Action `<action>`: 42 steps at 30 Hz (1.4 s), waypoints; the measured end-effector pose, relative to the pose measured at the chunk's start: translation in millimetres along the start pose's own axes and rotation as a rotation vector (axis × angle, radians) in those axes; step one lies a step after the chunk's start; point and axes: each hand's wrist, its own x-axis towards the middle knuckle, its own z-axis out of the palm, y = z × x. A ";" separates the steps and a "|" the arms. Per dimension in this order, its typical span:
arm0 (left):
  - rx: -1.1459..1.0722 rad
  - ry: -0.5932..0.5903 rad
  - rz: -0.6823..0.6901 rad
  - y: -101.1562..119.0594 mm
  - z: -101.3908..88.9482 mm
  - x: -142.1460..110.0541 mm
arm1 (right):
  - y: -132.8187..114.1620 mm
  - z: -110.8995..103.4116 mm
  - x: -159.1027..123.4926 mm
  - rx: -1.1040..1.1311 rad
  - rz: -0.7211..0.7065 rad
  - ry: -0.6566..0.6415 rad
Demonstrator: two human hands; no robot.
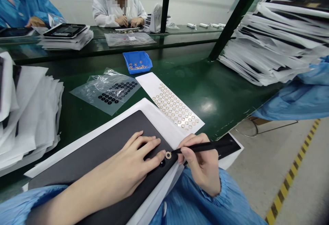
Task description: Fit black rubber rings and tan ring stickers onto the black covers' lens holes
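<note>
One steadies, one pinches

The left hand [136,163], fingers spread, lies on the black panel [102,146], apparently steadying it. Just right of its fingertips sits a gold ring [168,155], at its edge black tweezers [197,147] pinched by the right hand [203,165], presumably for precision. Beyond both hands stretches green bench [185,74]; rightward, striped floor tape [290,178].

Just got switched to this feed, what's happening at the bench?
The person's left hand lies spread on a dark panel, fingertips close to a small tan ring near its corner. The right hand grips black tweezers, their tips at the ring; whether it is fully seated can't be told. A white sheet with rows of rings lies beyond the panel.
</note>
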 end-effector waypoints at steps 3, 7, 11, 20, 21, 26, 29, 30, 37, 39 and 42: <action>0.037 -0.010 0.014 0.7 -0.2 0.0 | 0.2 -0.5 -0.5 -0.003 -0.001 0.002; 0.093 -0.058 0.025 2.5 1.5 -0.5 | -1.5 -0.4 -0.3 0.024 0.027 0.017; 0.120 -0.035 0.009 3.7 12.1 -3.9 | -0.9 0.5 -1.4 0.016 0.038 0.009; 0.188 -0.027 0.009 9.7 11.2 -7.3 | 2.5 2.0 -5.2 0.052 -0.033 -0.005; 0.190 -0.030 0.009 10.3 9.7 -7.1 | 1.3 3.3 -6.2 0.075 -0.031 -0.022; 0.203 -0.036 0.019 11.6 13.3 -9.7 | -8.4 6.4 -5.1 0.192 -0.024 -0.035; 0.219 0.000 0.024 11.4 17.2 -11.3 | -14.0 -3.7 12.7 0.163 -0.063 -0.035; 0.226 0.012 0.024 11.1 16.9 -10.9 | -15.5 -8.7 23.3 0.126 -0.094 -0.052; 0.196 0.045 0.063 9.7 1.1 -1.1 | -5.5 -7.0 159.4 -0.098 -0.319 -0.151; 0.152 0.131 0.037 9.4 1.0 -0.7 | 8.3 12.9 207.0 -0.135 -0.342 -0.165; 0.117 0.213 0.034 8.9 4.6 -1.8 | 34.2 50.0 269.7 -0.164 -0.278 -0.170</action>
